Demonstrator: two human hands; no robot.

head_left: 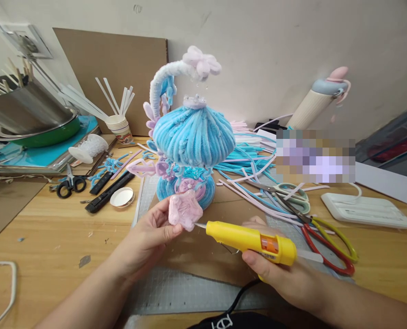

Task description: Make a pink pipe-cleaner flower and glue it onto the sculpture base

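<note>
Between the thumb and fingers of my left hand is a pink fuzzy pipe-cleaner flower. My right hand grips a yellow hot glue gun, and its metal nozzle touches or nearly touches the flower's lower right edge. A clear glue stick sticks out of the gun's back. Just behind the flower stands a pipe-cleaner lamp model with a pleated blue shade, a curved white-and-blue stem and a pink blossom on top. Its round blue base is partly hidden by the flower.
A cardboard sheet lies over a grey cutting mat. To the right are red-and-yellow-handled pliers, scissors and loose pipe cleaners. Left are small scissors, a black cutter, a spool and paper cups.
</note>
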